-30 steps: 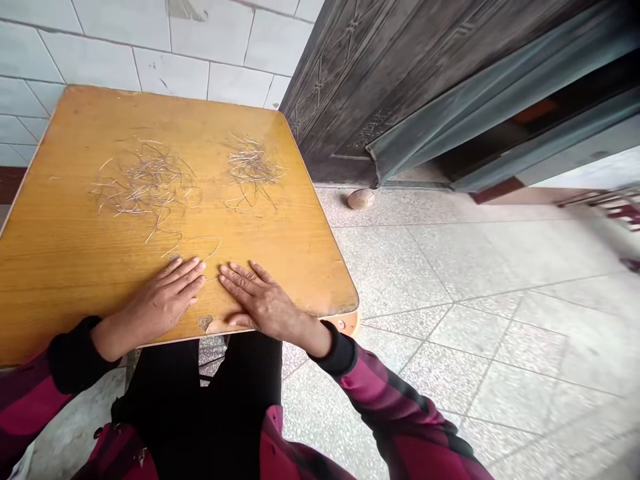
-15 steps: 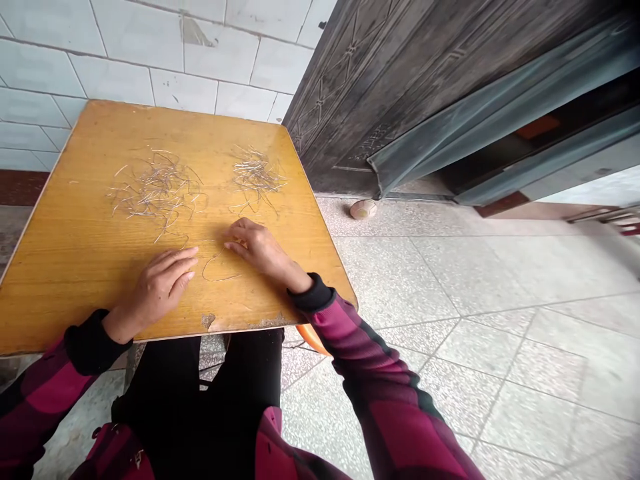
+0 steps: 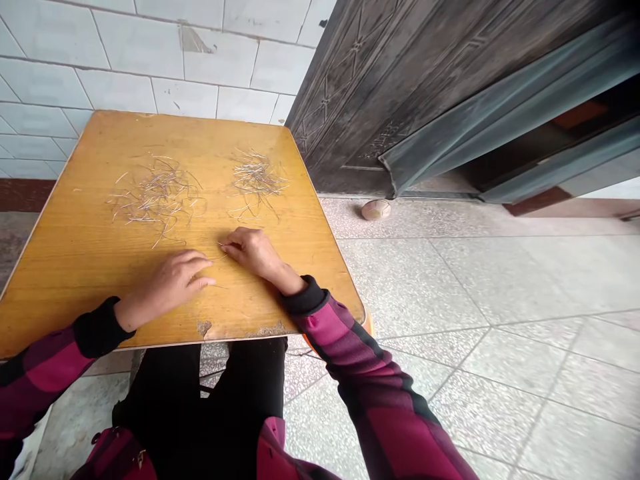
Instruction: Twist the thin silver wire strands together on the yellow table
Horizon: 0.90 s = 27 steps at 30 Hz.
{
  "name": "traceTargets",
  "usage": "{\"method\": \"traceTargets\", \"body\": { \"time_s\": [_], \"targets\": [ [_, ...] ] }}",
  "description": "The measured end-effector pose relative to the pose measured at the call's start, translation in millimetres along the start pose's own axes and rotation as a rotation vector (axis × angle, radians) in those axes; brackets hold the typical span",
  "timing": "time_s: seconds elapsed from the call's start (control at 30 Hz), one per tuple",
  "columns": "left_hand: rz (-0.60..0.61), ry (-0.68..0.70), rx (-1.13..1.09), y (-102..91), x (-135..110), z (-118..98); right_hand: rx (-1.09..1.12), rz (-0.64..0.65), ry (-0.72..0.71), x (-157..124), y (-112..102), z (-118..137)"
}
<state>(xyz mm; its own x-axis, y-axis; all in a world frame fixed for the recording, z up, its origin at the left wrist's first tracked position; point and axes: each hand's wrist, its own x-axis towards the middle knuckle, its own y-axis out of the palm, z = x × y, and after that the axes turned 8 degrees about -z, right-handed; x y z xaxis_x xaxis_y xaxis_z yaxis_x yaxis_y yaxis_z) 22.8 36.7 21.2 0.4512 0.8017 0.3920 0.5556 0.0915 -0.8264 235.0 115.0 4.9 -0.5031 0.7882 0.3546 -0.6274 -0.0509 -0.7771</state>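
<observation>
Near the middle of the yellow wooden table point(image 3: 100, 293), my right hand point(image 3: 254, 252) has its thumb and fingers pinched together on a thin wire point(image 3: 219, 258). Part of this wire runs left toward my left hand point(image 3: 173, 283), whose thumb stands apart from its outstretched fingers around the wire's bend. A loose tangle of short thin wires point(image 3: 160, 193) lies beyond my left hand. Beyond my right hand is a smaller, denser pile of similar wires point(image 3: 257, 175).
White wall tiles point(image 3: 125, 40) border the table's far edge. To the right stand a dark carved door point(image 3: 360, 87) and a grey-green curtain point(image 3: 430, 147). A worn ball point(image 3: 376, 210) rests on the speckled floor point(image 3: 400, 280). The table's near edge point(image 3: 204, 328) is chipped.
My left hand has moved right, toward the wire, and its thumb has spread from the fingers. My right hand has shifted slightly nearer, fingers pinched. The wire's loop looks smaller and partly hidden.
</observation>
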Motion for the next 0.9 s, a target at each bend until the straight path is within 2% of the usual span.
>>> {"method": "traceTargets", "body": {
  "time_s": [0.13, 0.23, 0.4, 0.57, 0.7, 0.8, 0.9],
  "targets": [
    [0.016, -0.337, -0.195, 3.3, 17.5, 3.6, 0.066, -0.059, 0.004, -2.4, -8.4, -5.1],
    [0.093, -0.615, -0.528, 4.9, 22.2, 5.9, 0.110, -0.087, -0.007, -4.0, -15.5, -4.6],
    [0.211, -0.867, -0.965, 1.5, 25.2, 6.6, 0.185, -0.136, -0.038, -6.6, -26.6, 4.1],
    [0.260, -1.013, -1.217, -3.0, 29.9, 5.6, 0.258, -0.206, -0.069, -8.8, -34.0, 11.0],
    [0.310, -1.079, -1.323, -1.5, 30.2, 3.1, 0.314, -0.227, -0.118, -9.1, -37.0, 13.2],
    [0.332, -1.060, -1.317, -1.1, 31.2, 1.0, 0.362, -0.236, -0.129, -9.5, -37.0, 14.3],
    [0.358, -0.980, -1.239, -2.5, 32.6, -3.4, 0.380, -0.206, -0.098, -10.6, -36.1, 15.1]
  ]
}}
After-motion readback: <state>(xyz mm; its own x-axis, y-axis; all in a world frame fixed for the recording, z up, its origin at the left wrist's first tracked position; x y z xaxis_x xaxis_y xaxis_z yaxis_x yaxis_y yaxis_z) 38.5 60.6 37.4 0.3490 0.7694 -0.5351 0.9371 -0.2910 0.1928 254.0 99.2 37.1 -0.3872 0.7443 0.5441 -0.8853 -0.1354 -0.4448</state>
